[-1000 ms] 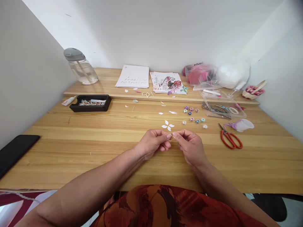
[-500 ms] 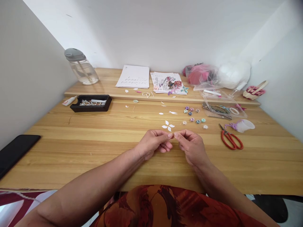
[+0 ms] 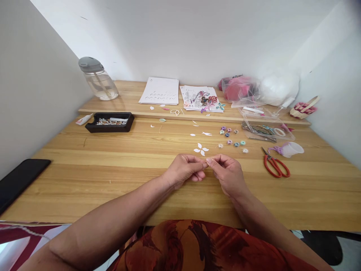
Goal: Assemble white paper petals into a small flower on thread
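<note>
Thumb and fingertips are pinched together on my left hand [image 3: 188, 169], and my right hand [image 3: 228, 171] is pinched in the same way. Their tips meet above the table's near middle. Whatever lies between them is too small to make out. Just beyond the hands, white paper petals [image 3: 202, 151] lie in a flower shape. Further back are a white forked cutout [image 3: 207, 133] and a small white oval cutout [image 3: 193, 134]. Several thread bobbins [image 3: 236, 144] in pale and purple colours sit to the right of the petals.
Red-handled scissors [image 3: 275, 165] and a white plastic cup [image 3: 292, 149] lie at right, before a clear box [image 3: 262, 130] of wires. A black tray [image 3: 108, 124] of beads, a water bottle [image 3: 100, 81] and a black phone [image 3: 21, 182] are at left. Paper stacks [image 3: 159, 90] rest on the raised shelf.
My left fingertips have shifted slightly right, closer against my right fingertips. The whole view has moved a little; the things on the table lie as before.
</note>
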Demonstrator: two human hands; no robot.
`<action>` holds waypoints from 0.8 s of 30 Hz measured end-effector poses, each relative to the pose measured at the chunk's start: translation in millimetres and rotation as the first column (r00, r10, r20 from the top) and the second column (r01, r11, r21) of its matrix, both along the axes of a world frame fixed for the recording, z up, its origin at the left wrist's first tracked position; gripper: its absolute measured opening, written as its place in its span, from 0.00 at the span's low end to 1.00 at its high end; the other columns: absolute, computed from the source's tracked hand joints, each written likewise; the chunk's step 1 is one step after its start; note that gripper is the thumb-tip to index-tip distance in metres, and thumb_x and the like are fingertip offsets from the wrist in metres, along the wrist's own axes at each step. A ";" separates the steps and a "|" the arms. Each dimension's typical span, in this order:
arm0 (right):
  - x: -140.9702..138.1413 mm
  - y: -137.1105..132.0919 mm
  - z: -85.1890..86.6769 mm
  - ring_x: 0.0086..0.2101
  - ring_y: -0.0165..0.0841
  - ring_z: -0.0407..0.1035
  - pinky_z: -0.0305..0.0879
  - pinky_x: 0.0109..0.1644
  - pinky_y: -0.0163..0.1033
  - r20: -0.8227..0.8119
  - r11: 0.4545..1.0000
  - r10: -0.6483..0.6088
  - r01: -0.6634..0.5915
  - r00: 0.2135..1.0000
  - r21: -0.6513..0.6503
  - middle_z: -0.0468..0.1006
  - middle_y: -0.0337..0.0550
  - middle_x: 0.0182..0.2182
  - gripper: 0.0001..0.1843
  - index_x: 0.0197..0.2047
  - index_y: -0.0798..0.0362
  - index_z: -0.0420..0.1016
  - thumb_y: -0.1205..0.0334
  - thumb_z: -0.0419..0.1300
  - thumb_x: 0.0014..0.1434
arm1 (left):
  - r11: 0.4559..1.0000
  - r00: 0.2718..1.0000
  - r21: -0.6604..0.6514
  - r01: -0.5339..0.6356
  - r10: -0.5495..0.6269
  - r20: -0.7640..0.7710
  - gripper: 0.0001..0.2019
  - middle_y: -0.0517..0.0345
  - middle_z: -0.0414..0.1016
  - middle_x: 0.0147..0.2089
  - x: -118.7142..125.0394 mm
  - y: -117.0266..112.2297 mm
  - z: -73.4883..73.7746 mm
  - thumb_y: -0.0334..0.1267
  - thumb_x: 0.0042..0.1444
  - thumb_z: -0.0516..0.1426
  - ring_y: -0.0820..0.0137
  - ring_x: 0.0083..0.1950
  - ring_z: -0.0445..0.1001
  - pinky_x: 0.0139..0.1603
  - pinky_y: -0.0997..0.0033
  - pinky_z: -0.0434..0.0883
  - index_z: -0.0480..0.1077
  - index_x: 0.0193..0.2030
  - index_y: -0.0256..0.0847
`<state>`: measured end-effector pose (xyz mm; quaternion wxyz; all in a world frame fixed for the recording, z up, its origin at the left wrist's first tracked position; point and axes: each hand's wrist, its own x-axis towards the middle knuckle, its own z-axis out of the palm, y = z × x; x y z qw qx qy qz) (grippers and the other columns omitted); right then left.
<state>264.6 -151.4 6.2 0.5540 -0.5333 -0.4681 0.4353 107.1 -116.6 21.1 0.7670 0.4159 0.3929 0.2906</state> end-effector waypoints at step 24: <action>107.0 -105.5 59.3 0.30 0.33 0.66 0.60 0.32 0.35 0.370 0.730 0.619 -0.333 0.693 -0.597 0.74 0.42 0.28 0.22 0.30 0.53 0.76 0.46 0.54 0.65 | 0.997 0.999 0.067 -0.032 0.032 0.006 0.11 0.59 0.72 0.18 -4.8 -0.8 4.8 0.39 0.48 0.65 0.79 0.18 0.65 0.20 0.81 0.60 0.69 0.26 0.35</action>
